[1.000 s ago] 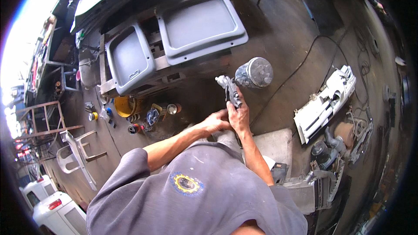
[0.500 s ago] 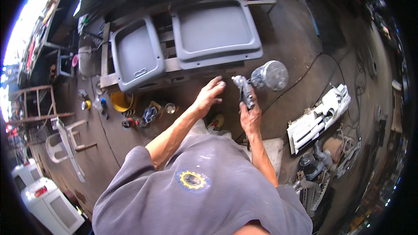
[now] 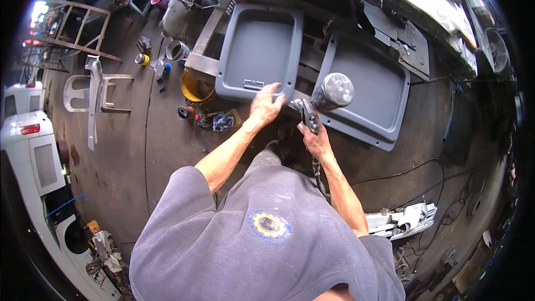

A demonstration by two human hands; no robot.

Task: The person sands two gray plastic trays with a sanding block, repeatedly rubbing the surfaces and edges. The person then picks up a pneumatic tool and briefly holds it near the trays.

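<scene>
My right hand [image 3: 316,141] is wrapped round the grip of a spray gun [image 3: 307,116]. The gun's paint-smeared cup [image 3: 337,90] stands up on its right, and a hose hangs below the grip. My left hand [image 3: 266,106], fingers apart and holding nothing, is at the near edge of the smaller grey panel [image 3: 261,50]; whether it touches is unclear. That panel has a raised rim and a small slot near its front. Right of it lies a larger grey rimmed panel [image 3: 370,92], partly hidden behind the gun cup. Both rest on a wooden frame [image 3: 202,63].
A yellow bucket [image 3: 196,90], an open can [image 3: 177,51] and small cans sit on the floor left of the panels. Further left are a chair frame [image 3: 99,92] and a white vehicle [image 3: 33,150]. A white car part [image 3: 409,220] and cables [image 3: 401,174] lie at right.
The view has swung left, so the panels appear further right. My left hand has come to the smaller panel's near edge. The spray gun is now close in front of the panels.
</scene>
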